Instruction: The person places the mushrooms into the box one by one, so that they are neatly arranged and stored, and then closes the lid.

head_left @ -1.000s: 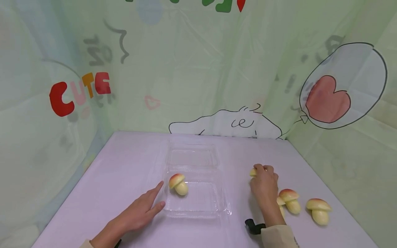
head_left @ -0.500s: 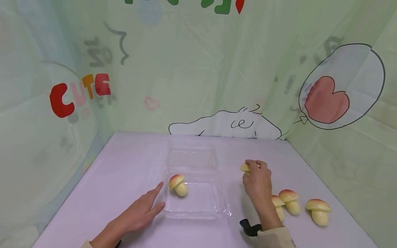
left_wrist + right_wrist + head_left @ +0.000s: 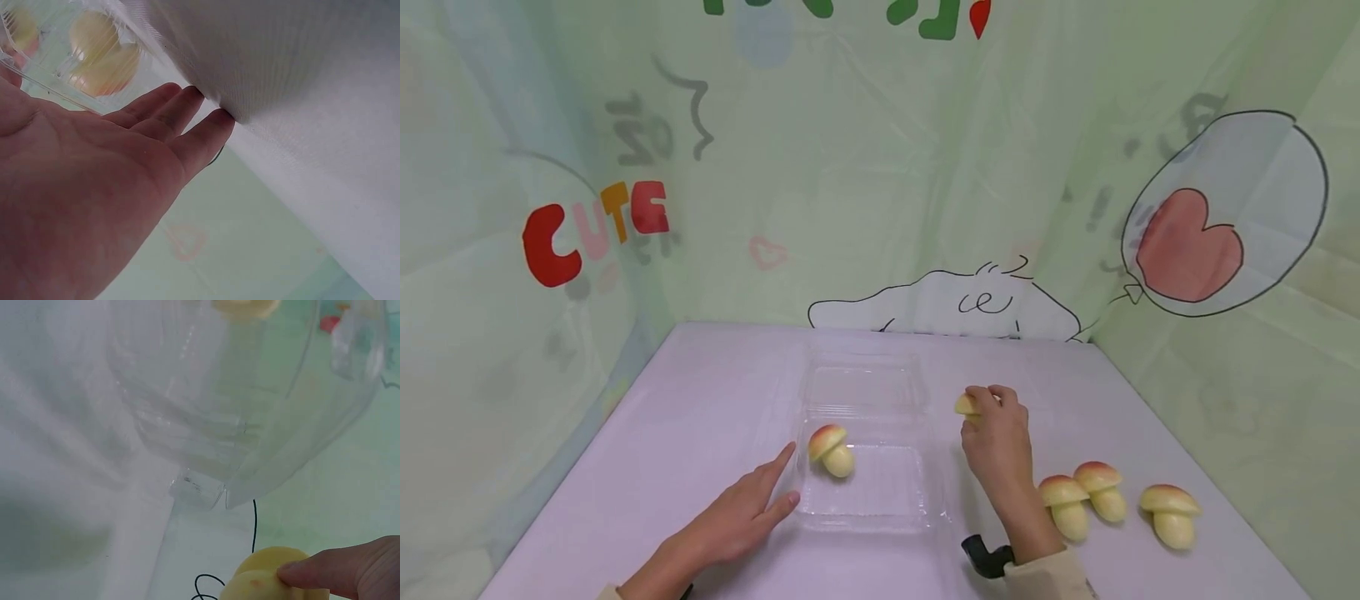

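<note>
My right hand (image 3: pixel 998 437) holds a toy mushroom (image 3: pixel 967 406) just right of the clear plastic box. In the right wrist view the thumb presses on the pale yellow mushroom (image 3: pixel 269 581); the other fingers are out of sight there. The hinged box (image 3: pixel 872 521) lies with its lid (image 3: pixel 865 387) laid back behind it. Inside, at the left, rests another mushroom (image 3: pixel 832 451) with a red-tinged cap. My left hand (image 3: pixel 741 512) lies at the box's left side with fingers straight. Its fingertips (image 3: pixel 222 119) touch the tabletop in the left wrist view.
To the right stand several parts of the group: two mushrooms side by side, one in front (image 3: pixel 1066 507) and one behind (image 3: pixel 1102 490), and a separate one (image 3: pixel 1171 517) farther right. Printed cloth walls (image 3: pixel 865 167) enclose the lilac table (image 3: pixel 722 392) at the back and sides.
My right hand has moved left toward the box with the mushroom, uncovering the mushroom that its wrist partly hid. My left hand and the box have stayed in place.
</note>
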A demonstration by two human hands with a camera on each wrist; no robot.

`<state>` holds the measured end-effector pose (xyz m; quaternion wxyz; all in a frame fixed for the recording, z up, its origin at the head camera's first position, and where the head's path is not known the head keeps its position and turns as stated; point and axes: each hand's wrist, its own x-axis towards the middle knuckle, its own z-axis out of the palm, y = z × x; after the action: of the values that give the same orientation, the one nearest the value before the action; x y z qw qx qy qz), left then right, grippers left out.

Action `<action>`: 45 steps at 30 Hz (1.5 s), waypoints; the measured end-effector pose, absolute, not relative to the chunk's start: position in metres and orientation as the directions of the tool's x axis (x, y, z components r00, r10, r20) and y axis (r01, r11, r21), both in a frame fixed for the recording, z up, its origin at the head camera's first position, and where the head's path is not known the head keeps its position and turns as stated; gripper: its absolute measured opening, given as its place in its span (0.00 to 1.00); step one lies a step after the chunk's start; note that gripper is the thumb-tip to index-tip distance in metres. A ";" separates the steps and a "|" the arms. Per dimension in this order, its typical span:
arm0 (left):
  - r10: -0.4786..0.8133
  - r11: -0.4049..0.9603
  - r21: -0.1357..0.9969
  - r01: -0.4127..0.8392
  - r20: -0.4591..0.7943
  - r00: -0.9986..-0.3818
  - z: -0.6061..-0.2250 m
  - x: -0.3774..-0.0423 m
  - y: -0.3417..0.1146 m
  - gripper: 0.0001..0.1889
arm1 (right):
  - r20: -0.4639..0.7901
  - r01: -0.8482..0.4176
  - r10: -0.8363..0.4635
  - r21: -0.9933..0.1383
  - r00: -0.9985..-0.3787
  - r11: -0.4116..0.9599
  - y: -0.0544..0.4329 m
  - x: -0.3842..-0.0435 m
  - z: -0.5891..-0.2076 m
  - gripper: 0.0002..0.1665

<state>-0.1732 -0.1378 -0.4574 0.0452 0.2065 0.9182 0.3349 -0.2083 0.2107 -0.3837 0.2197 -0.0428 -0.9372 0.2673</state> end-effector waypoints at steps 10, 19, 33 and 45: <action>0.410 0.692 0.630 0.351 0.057 -0.910 -0.456 -0.172 -0.137 0.39 | 0.409 -0.067 0.174 -0.510 -0.896 0.857 0.193 -0.210 -0.383 0.26; 0.409 0.698 0.623 0.354 0.059 -0.911 -0.458 -0.173 -0.137 0.39 | 0.412 -0.078 0.156 -0.497 -0.898 0.864 0.181 -0.210 -0.381 0.26; 0.412 0.698 0.621 0.358 0.062 -0.909 -0.459 -0.175 -0.136 0.38 | 0.423 -0.131 0.117 -0.512 -0.899 0.849 0.168 -0.211 -0.383 0.26; 0.398 0.705 0.626 0.333 0.040 -0.917 -0.457 -0.173 -0.137 0.39 | 0.438 -0.202 0.066 -0.536 -0.897 0.820 0.158 -0.211 -0.388 0.25</action>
<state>-0.1733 -0.1366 -0.4572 0.0488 0.1982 0.9220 0.3291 -0.2105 0.1585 -0.3881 0.2242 0.0367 -0.9272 0.2978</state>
